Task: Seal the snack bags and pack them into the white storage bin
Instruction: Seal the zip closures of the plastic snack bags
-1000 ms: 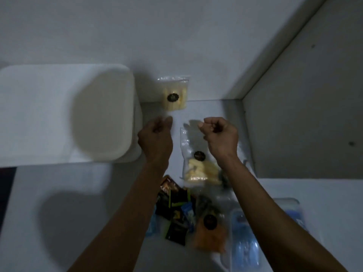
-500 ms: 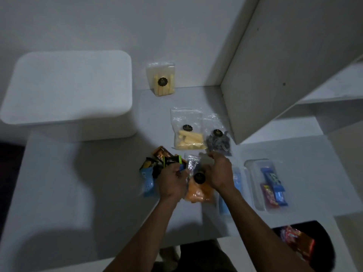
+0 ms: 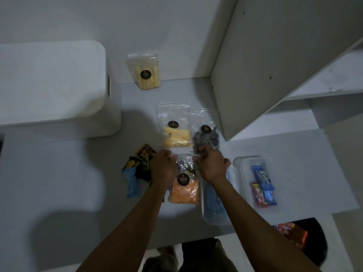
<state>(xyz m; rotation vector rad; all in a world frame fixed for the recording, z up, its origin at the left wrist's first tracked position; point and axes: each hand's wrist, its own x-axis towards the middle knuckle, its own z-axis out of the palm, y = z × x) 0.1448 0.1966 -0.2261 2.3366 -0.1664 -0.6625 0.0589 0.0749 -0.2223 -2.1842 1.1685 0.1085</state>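
Here, both hands pinch the top edge of the clear plastic bag of orange snacks [image 3: 183, 190]: the left hand [image 3: 164, 169] at its left corner, the right hand [image 3: 211, 165] at its right, fingers curled, though blur hides the fingertips. The bag lies flat, well right of and nearer than the lidded white plastic storage bin [image 3: 59, 87].

Both forearms are bare from the wrists back to the lower edge of the view, with no sleeve showing on either. The left hand [image 3: 164, 169] and right hand [image 3: 211, 165] wear no gloves, and no ring, watch or band can be made out in the dim light. Below the tabletop's near edge, dark trousers [image 3: 200, 256] show.
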